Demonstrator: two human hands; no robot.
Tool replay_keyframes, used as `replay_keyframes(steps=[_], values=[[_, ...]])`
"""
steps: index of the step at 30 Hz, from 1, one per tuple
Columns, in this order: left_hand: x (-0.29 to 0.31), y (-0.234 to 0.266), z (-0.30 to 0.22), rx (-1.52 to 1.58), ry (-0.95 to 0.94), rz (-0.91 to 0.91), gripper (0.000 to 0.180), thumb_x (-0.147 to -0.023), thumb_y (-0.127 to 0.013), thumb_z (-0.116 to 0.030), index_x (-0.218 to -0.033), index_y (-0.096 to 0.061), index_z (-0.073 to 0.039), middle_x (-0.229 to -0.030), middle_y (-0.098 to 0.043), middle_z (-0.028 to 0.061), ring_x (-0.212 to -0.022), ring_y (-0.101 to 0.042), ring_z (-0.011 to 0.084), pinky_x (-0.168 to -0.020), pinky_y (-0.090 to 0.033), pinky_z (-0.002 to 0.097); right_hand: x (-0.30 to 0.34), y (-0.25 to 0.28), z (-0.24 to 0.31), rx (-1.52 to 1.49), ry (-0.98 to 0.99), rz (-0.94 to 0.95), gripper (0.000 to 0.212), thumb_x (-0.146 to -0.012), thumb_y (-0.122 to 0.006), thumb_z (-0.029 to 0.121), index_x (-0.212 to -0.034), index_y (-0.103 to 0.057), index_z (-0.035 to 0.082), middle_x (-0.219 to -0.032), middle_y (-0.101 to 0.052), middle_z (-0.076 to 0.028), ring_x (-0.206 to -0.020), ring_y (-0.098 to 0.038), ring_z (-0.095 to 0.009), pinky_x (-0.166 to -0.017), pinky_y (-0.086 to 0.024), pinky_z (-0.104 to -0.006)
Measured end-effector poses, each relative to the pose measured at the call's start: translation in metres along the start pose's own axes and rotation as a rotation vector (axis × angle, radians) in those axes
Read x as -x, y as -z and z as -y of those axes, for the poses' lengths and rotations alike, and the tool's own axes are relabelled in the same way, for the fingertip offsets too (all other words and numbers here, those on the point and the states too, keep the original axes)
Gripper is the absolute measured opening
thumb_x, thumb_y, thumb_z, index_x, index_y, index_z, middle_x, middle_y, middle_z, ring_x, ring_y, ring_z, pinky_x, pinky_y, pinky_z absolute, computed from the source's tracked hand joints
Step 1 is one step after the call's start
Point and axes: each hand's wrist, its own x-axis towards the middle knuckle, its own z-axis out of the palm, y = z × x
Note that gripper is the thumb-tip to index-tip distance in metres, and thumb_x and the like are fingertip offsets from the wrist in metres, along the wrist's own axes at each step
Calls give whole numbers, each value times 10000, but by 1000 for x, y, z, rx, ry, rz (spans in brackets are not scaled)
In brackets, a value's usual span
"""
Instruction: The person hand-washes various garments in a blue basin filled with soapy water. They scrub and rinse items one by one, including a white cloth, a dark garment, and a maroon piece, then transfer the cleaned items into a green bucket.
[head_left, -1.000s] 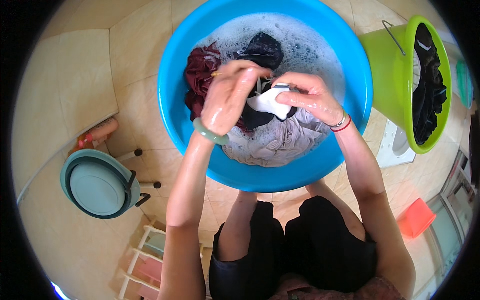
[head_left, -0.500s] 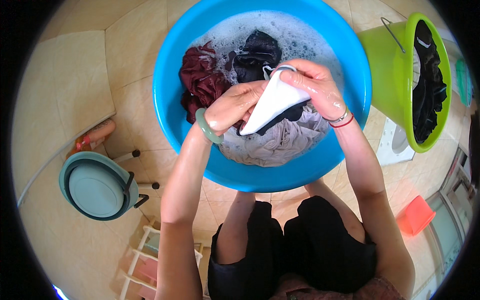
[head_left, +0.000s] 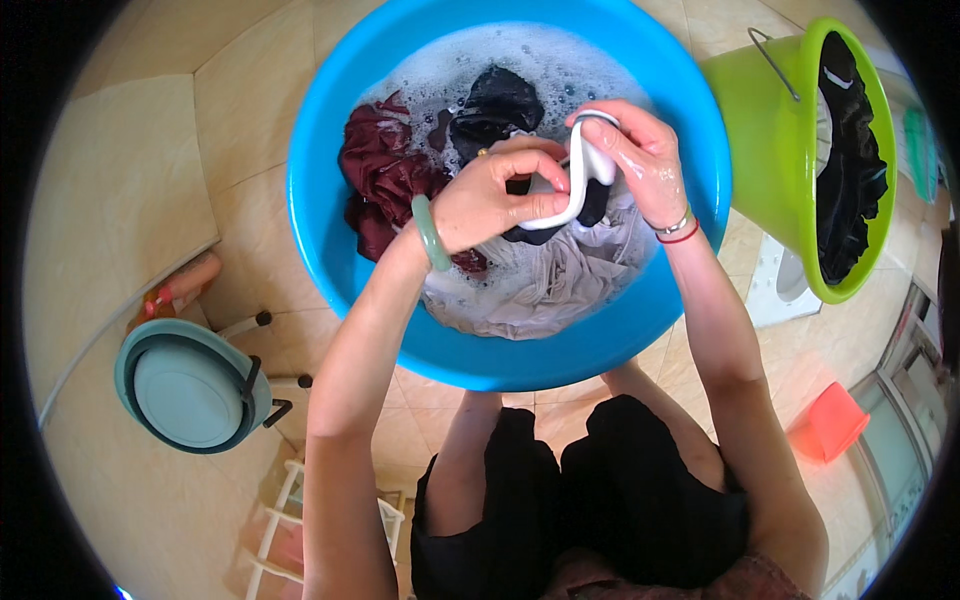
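Observation:
Above the soapy water in a blue basin [head_left: 560, 368], both hands hold up a small white cloth item with a grey edge [head_left: 580, 195]; its exact kind is unclear. My left hand [head_left: 495, 195], with a pale green bangle at the wrist, pinches its lower left edge between thumb and fingers. My right hand [head_left: 645, 165] grips the upper right end by the grey edge. Below them, a pale grey garment [head_left: 555, 280] lies soaked in the suds. Dark red cloth [head_left: 385, 165] sits at the basin's left, and black cloth [head_left: 497, 110] floats behind my hands.
A lime green bucket [head_left: 760, 140] holding dark clothes stands tilted in view at the right. At the left are a grey-green folding basin [head_left: 190, 390] and an orange bottle [head_left: 190, 280]. A coral container [head_left: 828, 425] sits at the lower right, a white rack [head_left: 275, 525] at the lower left.
The white cloth, stretched into a smooth triangle before, is now folded and bent open between my hands. My left hand has turned and shifted its pinch; my right hand has moved slightly.

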Motion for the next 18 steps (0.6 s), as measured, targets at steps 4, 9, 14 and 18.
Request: replay_keyframes(steps=[4, 9, 14, 18], values=[[9, -12, -12, 296, 271, -112, 148, -924, -690, -141, -971, -590, -41, -964, -638, 31, -885, -586, 97, -791, -493, 266, 10, 17, -12, -39, -50, -151, 179, -928, -679, 154, -1029, -692, 8, -913, -658, 19, -830, -580, -49, -729, -462, -210], [-15, 23, 17, -271, 379, -353, 375, -949, -634, -371, -1023, -676, -6, -840, -684, 109, -784, -623, 154, -723, -490, 314, -5, 22, -49, -109, -165, -319, 219, -941, -667, 240, -920, -683, 22, -808, -574, 55, -745, -460, -36, -650, -382, -214], [-40, 42, 20, -519, 540, -71, 481, -855, -707, -511, -911, -702, -34, -859, -699, 111, -791, -638, 196, -738, -493, 331, -34, 41, -94, 135, -151, -490, 326, -892, -714, 319, -952, -657, 4, -836, -636, -11, -767, -546, -95, -695, -451, -265], [-51, 14, 40, 471, 338, -560, 256, -910, -718, -264, -931, -626, -27, -832, -647, 20, -770, -564, 85, -696, -469, 253, -41, 3, -80, 799, -180, -262, 497, -860, -668, 497, -1084, -652, 53, -1039, -682, -221, -964, -663, -396, -811, -521, -455]])
